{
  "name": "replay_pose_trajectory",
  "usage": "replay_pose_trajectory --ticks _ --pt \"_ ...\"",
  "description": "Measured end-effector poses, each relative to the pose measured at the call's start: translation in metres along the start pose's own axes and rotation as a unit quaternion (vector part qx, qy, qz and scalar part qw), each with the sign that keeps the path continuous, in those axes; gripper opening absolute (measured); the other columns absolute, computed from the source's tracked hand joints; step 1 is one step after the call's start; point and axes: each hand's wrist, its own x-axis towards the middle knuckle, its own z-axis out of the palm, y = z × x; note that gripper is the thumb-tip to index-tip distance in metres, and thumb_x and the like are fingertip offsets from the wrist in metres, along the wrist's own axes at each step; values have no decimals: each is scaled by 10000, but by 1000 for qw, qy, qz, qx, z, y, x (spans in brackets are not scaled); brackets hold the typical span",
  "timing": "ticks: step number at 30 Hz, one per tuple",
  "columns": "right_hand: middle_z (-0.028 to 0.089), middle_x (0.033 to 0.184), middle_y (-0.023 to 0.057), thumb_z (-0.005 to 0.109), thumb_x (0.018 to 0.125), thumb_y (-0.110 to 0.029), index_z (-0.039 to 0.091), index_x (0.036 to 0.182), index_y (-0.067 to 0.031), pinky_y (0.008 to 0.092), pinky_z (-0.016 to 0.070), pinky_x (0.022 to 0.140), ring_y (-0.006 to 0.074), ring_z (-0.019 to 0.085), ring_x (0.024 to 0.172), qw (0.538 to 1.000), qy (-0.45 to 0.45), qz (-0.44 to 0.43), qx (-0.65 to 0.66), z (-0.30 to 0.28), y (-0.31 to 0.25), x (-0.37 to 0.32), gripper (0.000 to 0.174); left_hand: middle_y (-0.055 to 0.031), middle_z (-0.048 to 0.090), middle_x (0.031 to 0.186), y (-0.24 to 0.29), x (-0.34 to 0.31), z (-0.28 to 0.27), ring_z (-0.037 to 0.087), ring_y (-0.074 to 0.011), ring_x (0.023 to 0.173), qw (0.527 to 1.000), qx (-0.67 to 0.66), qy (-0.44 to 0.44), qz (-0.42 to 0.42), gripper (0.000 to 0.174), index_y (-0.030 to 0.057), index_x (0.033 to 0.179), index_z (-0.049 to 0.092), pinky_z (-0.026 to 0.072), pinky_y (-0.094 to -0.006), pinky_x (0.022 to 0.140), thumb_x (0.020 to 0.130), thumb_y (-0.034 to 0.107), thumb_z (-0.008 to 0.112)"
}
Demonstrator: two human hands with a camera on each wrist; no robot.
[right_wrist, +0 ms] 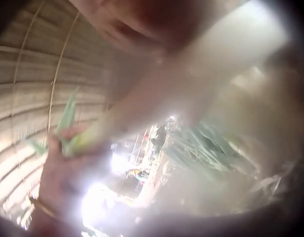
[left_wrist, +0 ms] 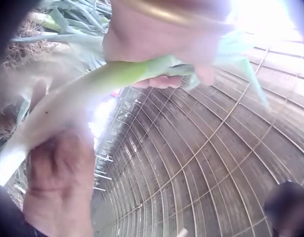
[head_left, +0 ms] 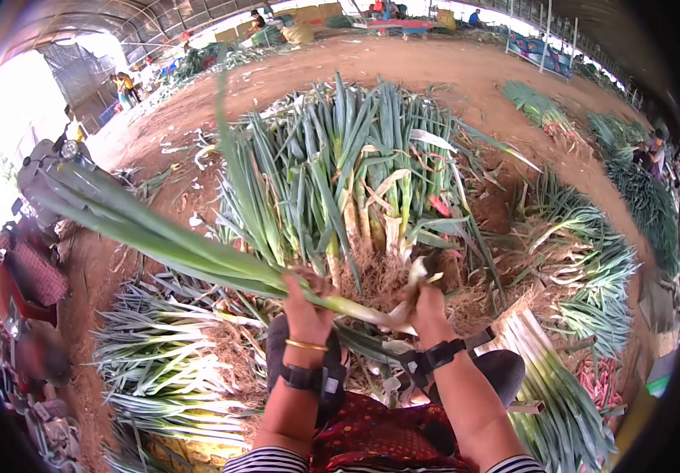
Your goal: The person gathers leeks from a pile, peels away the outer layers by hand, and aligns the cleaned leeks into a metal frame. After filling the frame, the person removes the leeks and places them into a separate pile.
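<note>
Two hands on one leek

One long leek (head_left: pixel 190 248) is held slantwise in the air, with its leaves up to the left and its pale root end to the right. The left hand (head_left: pixel 306 311) has its fingers curled round the green stalk, and the right hand (head_left: pixel 428 309) grips the white end. Just behind stands a pile of leeks (head_left: pixel 340 173) on the dirt floor (head_left: pixel 403 67).
</note>
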Motion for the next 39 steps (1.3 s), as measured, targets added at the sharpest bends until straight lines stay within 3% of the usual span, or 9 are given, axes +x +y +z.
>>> replay_pose_trajectory --ticks 9,20,24,25,28,29,30,34,39 --pt "311 545 -45 418 877 -185 440 738 -112 251 200 433 83 241 438 969 -231 -47 -80 -32 -63 -76 159 55 355 558 101 74 -49 345 -64 455 981 -108 -145 67 564 114 682 397 382 -211 536 730 659 534" --pt "281 527 -40 323 869 -167 445 737 -102 253 200 420 90 233 427 993 -92 -74 -5 -78 -77 -82 191 36 389 641 132 89 -55 367 -35 487 983 -65 -145 91 635 65 785 429 333 -170 486 690 682 545" --pt "292 520 -47 268 867 -125 464 741 -121 253 249 403 92 225 421 951 109 -283 60 -120 -119 -51 234 17 398 627 158 92 -64 348 -52 460 979 -52 -152 126 627 60 792 476 312 -191 450 670 665 589" --pt "388 566 -16 281 889 -120 506 805 -106 264 335 433 98 342 455 965 2 -260 31 -125 -123 -52 240 18 392 622 164 88 -61 340 -51 458 978 -67 -155 124 629 57 792 479 313 -191 449 656 657 607" --pt "580 979 117 425 935 -277 502 1141 -19 295 466 723 179 586 839 911 -156 -161 -346 -88 -84 -53 340 19 388 622 155 82 -49 337 -48 456 973 -76 -191 100 640 58 785 478 315 -190 454 643 670 601" --pt "559 1124 167 492 910 -336 434 1235 -13 350 441 847 265 566 1003 654 -162 -341 -656 -73 -68 -43 462 20 389 634 148 77 -40 337 -46 458 974 -77 -185 103 660 53 798 482 316 -186 462 621 677 610" --pt "465 1275 216 485 906 -349 381 1309 -39 378 355 994 317 440 1200 582 -113 -362 -720 -37 -60 -63 520 20 389 634 141 74 -33 337 -46 458 974 -79 -186 102 660 53 798 482 316 -186 462 621 677 610" --pt "568 1096 246 513 891 -353 426 1277 -64 409 466 850 348 572 1010 544 -239 -525 -609 29 -7 -84 490 19 411 675 111 63 -11 368 -54 507 942 -111 -312 49 716 56 867 481 338 -199 483 592 706 598" --pt "612 757 213 512 895 -305 518 1163 -62 432 494 628 355 614 707 524 -245 -347 -738 62 -2 -106 361 2 436 742 40 8 30 419 -135 602 992 54 61 100 434 97 947 469 414 -255 569 839 505 569"
